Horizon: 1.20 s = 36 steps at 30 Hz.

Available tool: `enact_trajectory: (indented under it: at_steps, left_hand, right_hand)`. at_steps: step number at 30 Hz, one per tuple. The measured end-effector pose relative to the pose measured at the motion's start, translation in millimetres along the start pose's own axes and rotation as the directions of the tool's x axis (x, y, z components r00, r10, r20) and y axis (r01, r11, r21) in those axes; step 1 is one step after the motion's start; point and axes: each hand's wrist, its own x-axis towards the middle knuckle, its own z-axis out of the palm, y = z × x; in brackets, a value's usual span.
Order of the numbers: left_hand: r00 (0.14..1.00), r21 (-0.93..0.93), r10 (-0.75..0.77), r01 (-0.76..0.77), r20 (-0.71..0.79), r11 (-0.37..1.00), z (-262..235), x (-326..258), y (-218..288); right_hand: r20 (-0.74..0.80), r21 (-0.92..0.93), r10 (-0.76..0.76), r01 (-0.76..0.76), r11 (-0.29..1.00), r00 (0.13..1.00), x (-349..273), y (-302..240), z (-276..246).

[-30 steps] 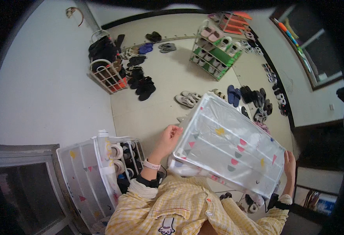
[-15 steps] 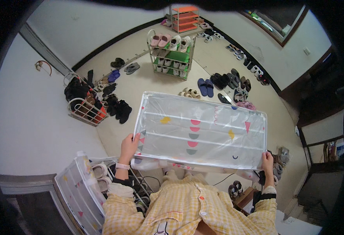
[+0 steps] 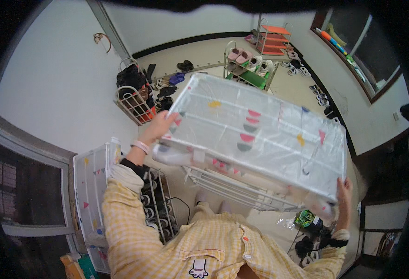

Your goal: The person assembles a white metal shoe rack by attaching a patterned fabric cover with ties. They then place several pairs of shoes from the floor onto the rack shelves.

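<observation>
Left hand [image 3: 157,128] and right hand [image 3: 343,195] both gripping opposite ends of translucent rack cover [image 3: 260,135], frame centre; loose plastic risking snagging on white wire rack [image 3: 232,188] underneath.

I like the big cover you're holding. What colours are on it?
See-through white cover with pink, yellow and grey shapes; head view.

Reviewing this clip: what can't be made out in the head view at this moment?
- Left hand fingers: tucked behind the corner of the translucent rack cover.
- Right hand: mostly behind the cover's far corner.
- White wire rack: upper part hidden under the cover.
- Shoes on the green shelf: too small to tell apart.
</observation>
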Motion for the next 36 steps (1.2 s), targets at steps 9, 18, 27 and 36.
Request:
enact_trajectory:
  at_steps: [9,18,27,36]
  left_hand:
    - [0.951,-0.103,-0.005,-0.029,-0.308,0.994,-145,-40,89]
    - [0.883,-0.270,-0.072,-0.064,-0.464,0.961,-266,-41,67]
    - [0.792,-0.377,-0.093,-0.181,-0.604,0.908,-331,-48,59]
    - [0.651,-0.268,-0.071,-0.209,-0.756,0.941,-233,-92,156]
  right_hand:
    - [0.112,-0.127,-0.273,0.286,0.950,0.955,167,-212,11]
    - [0.168,-0.017,-0.433,0.442,0.897,0.886,246,-380,181]
    - [0.421,0.093,-0.546,0.564,0.820,0.725,312,-455,314]
    - [0.330,0.346,-0.699,0.608,0.715,0.635,421,-416,309]
